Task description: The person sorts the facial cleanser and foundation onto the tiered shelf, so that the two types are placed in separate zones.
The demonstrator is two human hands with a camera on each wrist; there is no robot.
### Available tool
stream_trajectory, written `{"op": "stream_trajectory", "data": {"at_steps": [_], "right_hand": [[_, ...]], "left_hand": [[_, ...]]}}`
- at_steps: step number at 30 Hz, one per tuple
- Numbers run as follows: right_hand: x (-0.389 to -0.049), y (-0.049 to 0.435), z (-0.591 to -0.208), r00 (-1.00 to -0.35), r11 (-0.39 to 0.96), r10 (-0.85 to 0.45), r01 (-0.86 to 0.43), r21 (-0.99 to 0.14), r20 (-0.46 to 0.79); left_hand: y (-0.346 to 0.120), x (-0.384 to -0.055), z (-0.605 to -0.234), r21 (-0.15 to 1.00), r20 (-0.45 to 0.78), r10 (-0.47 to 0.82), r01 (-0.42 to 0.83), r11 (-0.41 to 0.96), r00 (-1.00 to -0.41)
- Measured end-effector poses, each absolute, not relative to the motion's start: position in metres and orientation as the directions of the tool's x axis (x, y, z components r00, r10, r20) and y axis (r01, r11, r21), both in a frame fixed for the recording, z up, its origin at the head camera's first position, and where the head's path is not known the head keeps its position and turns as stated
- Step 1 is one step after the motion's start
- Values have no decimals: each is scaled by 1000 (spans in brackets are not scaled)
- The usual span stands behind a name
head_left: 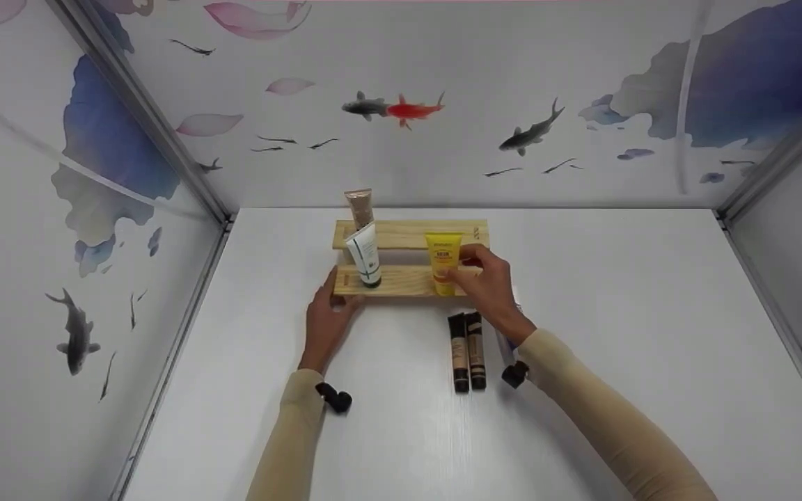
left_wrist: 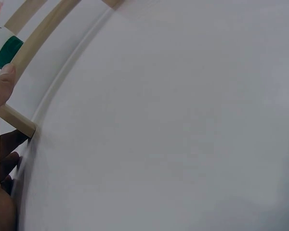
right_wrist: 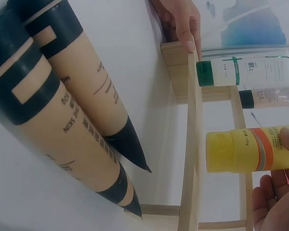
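Note:
My right hand (head_left: 488,278) pinches a yellow tube (head_left: 445,254) between thumb and fingers. The tube stands cap-down at the right part of the front slat of a two-tier wooden rack (head_left: 401,281). With thumb on the front slat and fingers around the side, my left hand (head_left: 328,323) grips the rack's left end. Near that hand, a white tube (head_left: 364,254) with a dark green cap (right_wrist: 204,73) leans on the front slat. Behind it, a rose-gold tube (head_left: 359,207) stands on the back slat.
Two beige tubes with black ends, a left one (head_left: 459,353) and a right one (head_left: 475,351), lie side by side on the white table (head_left: 401,431) before the rack. White printed panels (head_left: 443,167) enclose the table at the back and sides.

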State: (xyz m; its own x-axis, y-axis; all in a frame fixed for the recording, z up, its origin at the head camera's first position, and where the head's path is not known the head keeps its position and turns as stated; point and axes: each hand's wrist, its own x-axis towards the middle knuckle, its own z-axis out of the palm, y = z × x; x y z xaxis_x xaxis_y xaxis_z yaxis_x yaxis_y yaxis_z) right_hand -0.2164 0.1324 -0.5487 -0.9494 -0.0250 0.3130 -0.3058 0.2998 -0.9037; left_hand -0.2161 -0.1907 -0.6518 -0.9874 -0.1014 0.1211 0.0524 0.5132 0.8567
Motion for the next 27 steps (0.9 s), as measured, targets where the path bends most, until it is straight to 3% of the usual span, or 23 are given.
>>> {"op": "stream_trajectory", "data": {"at_steps": [27], "right_hand": [[-225, 103, -550, -957, 292, -29, -286, -913, 290]], "left_hand": [[-191, -215, -651, 858, 113, -114, 39, 512, -987]]}}
